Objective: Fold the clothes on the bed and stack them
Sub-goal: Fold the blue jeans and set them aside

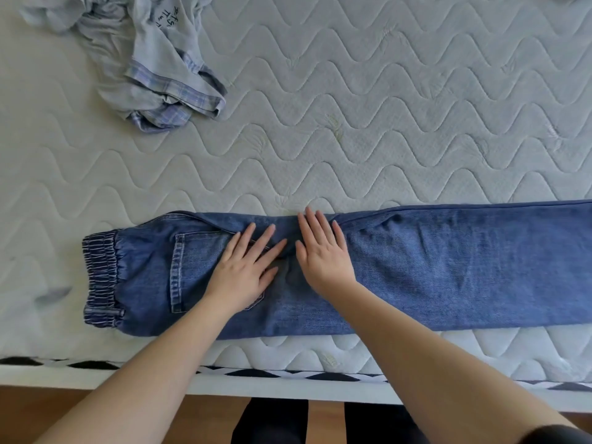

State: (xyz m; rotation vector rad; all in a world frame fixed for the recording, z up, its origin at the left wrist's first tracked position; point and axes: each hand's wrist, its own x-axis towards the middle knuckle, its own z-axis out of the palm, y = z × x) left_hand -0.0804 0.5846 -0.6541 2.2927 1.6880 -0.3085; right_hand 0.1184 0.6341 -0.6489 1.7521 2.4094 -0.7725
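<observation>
A pair of blue jeans (448,267) lies folded lengthwise along the near side of the bed, its elastic waistband at the left and the legs running off the right edge of the view. My left hand (246,270) rests flat with straight fingers on the back pocket area. Beside it, my right hand (323,251) presses flat on the denim near the crotch seam. Both hands lie side by side, fingers pointing away from me. A crumpled light grey garment with plaid trim (144,52) sits at the far left of the bed.
The quilted white mattress (384,107) stretches behind the jeans. Its near edge has a black and white diamond band (288,374). Below it are wooden floor and my dark-clothed legs (272,421).
</observation>
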